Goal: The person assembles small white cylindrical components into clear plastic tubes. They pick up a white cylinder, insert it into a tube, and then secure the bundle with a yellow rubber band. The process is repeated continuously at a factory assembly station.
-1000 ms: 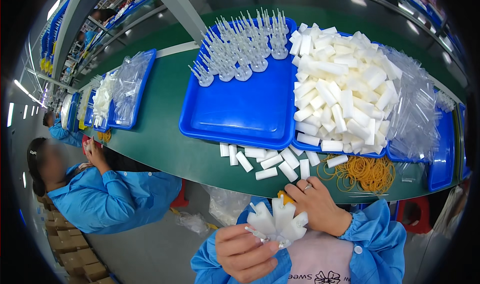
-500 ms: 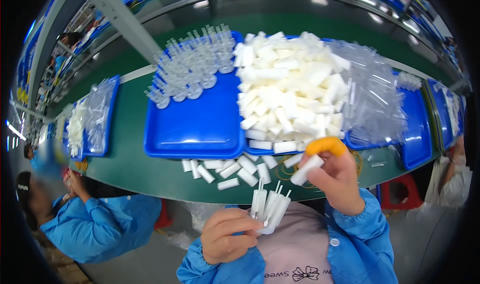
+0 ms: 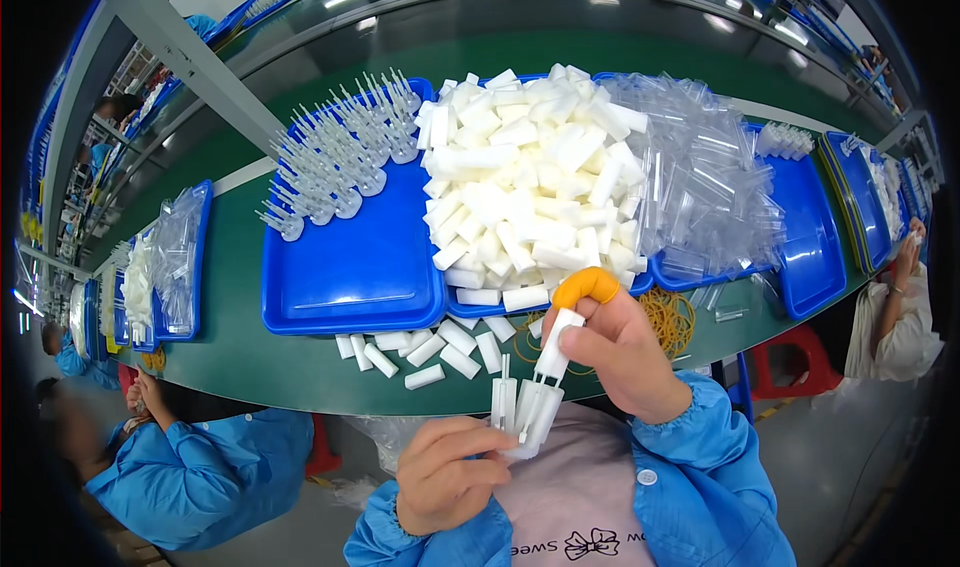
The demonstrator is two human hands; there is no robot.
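My left hand (image 3: 450, 477) pinches the base of a translucent plastic part (image 3: 522, 452) with several upright prongs, some carrying white foam sleeves (image 3: 540, 412). My right hand (image 3: 630, 357), an orange finger cot (image 3: 587, 285) on its index finger, grips another white foam piece (image 3: 560, 339) between thumb and index finger. That piece stands above the part, its lower end at the tips of a pair of prongs. How far the prongs enter it I cannot tell. Loose foam pieces (image 3: 425, 377) lie on the green table (image 3: 310, 372) beyond my left hand.
Beyond them, a blue tray (image 3: 350, 287) holds rows of clear pronged parts (image 3: 335, 167). Beside it are a heaped foam pile (image 3: 530, 187) and clear plastic tubes (image 3: 700, 187). Yellowish rubber bands (image 3: 668, 322) lie near my right hand. Co-workers sit left (image 3: 210, 477) and right (image 3: 880, 327).
My right hand has moved left and brought its foam piece, now more upright, onto the prong tips. The left hand keeps hold of the plastic part. The whole view has shifted slightly.
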